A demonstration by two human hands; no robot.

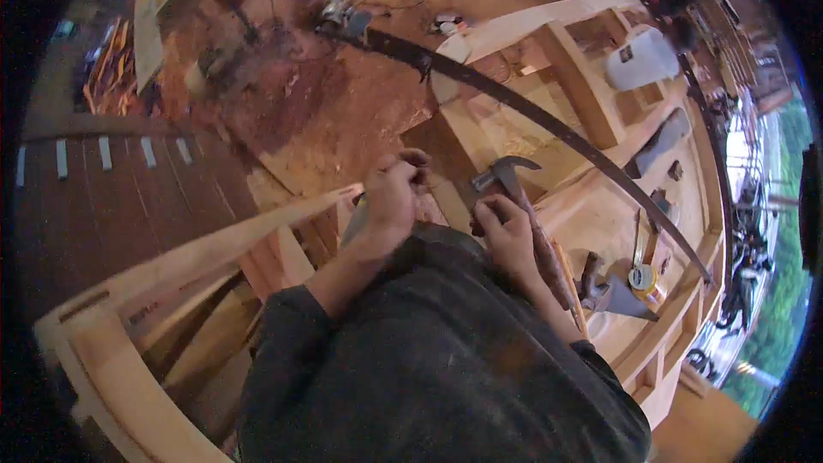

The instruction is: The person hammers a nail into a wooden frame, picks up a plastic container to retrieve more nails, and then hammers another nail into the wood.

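Shirt (437, 360), dark, fills my lower middle view, hiding whatever is under it. Pale wooden frame (583, 77) at right, divided into compartments; second wooden frame (129, 369) at lower left, cut off by the lens edge. Brown slatted panel (111, 206) at left, also cropped. Long dark strip (531, 111) crosses the right frame diagonally. Claw hammer (514, 180) lies just beside the right hand (507, 231), handle slanting down past the wrist; can't tell if they touch. Right fingers curled, thumb near fingertips, contents unclear. Left hand (393, 201): fingers bent inward, grip hidden. Translucent container (643, 60) on right frame, yellow-and-white jar (645, 281) lower down, label unreadable, near a grey blade (630, 298).
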